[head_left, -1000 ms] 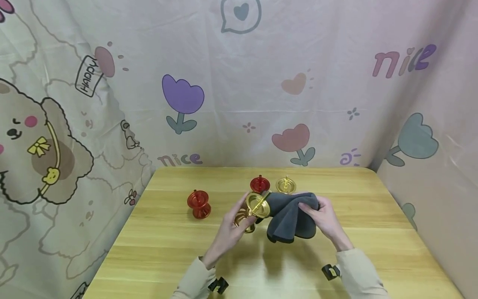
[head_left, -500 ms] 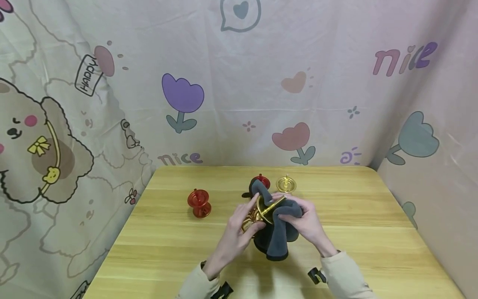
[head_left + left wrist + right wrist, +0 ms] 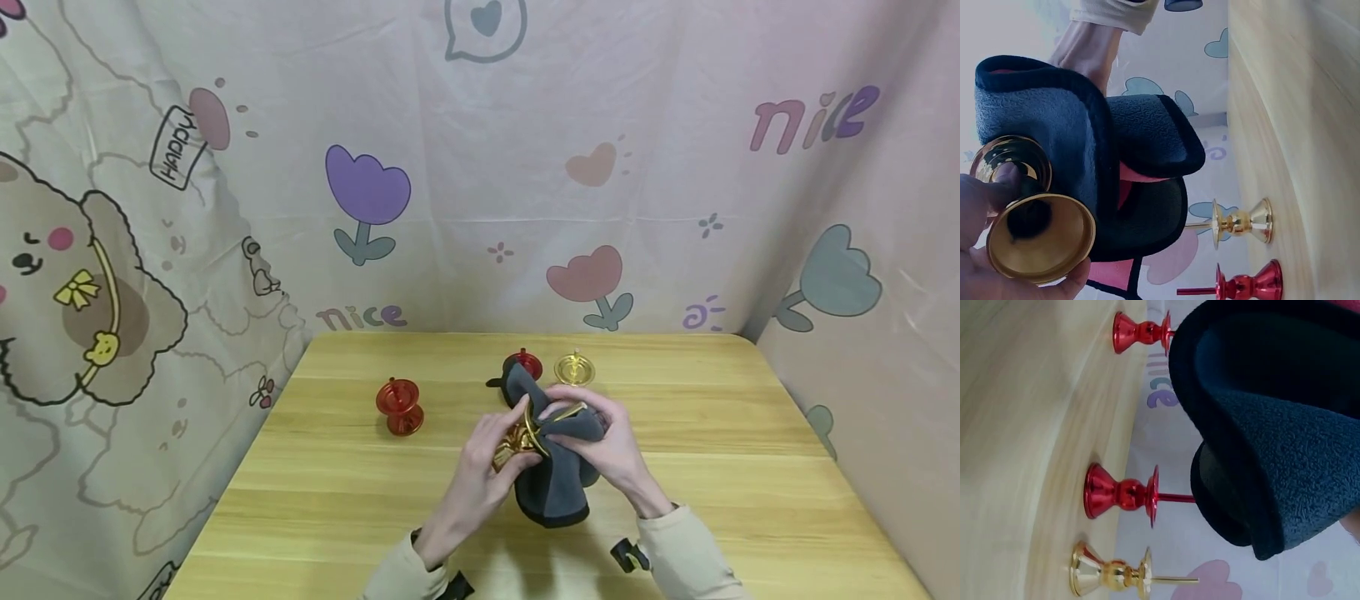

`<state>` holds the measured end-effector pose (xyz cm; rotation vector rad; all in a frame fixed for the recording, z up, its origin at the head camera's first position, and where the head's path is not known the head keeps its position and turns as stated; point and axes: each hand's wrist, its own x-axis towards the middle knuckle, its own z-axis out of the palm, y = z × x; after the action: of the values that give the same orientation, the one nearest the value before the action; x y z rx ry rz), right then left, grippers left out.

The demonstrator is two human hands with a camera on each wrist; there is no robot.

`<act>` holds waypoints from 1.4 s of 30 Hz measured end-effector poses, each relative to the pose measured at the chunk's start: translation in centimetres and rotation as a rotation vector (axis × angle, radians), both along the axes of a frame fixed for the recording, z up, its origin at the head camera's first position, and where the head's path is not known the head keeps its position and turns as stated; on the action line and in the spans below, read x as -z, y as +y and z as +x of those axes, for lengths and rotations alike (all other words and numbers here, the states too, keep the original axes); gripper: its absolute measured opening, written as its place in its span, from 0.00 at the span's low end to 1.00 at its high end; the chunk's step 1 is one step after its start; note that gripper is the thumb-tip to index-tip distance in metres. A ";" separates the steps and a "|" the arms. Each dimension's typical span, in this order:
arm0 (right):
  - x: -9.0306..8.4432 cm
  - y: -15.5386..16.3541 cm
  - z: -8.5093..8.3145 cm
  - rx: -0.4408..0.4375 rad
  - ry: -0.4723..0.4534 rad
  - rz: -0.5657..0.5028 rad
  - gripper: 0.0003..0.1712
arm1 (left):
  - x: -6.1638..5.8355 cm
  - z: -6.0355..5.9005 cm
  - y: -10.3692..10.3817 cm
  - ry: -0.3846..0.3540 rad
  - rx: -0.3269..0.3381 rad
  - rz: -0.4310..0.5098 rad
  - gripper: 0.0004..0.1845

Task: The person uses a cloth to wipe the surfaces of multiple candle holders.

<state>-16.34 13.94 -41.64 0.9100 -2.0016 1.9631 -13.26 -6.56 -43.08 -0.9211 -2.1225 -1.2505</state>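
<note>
Your left hand [image 3: 480, 467] gripped the gold candlestick [image 3: 517, 437] by its base, steadying it, while your right hand's [image 3: 600, 446] fingers clamped the grey cloth [image 3: 555, 487] over its dish.

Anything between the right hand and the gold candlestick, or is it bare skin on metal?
The grey cloth lies between them: the right hand presses it over the dish of the gold candlestick. The left hand grips the candlestick's base directly.
</note>
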 end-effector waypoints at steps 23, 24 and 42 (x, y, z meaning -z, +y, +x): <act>0.5 0.6 0.4 -0.031 0.012 -0.309 0.30 | -0.1 0.6 0.6 -0.155 -0.013 -0.018 0.37; 0.5 0.6 0.4 -0.028 0.023 -0.268 0.31 | -0.1 0.6 0.6 -0.151 -0.012 -0.011 0.37; 0.4 0.4 0.4 0.019 0.064 -0.034 0.35 | -0.3 0.9 0.7 -0.207 -0.006 0.011 0.36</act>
<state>-15.89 14.36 -42.06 0.9301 -1.9291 1.9273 -12.40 -5.87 -42.73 -0.8100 -2.2709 -1.4061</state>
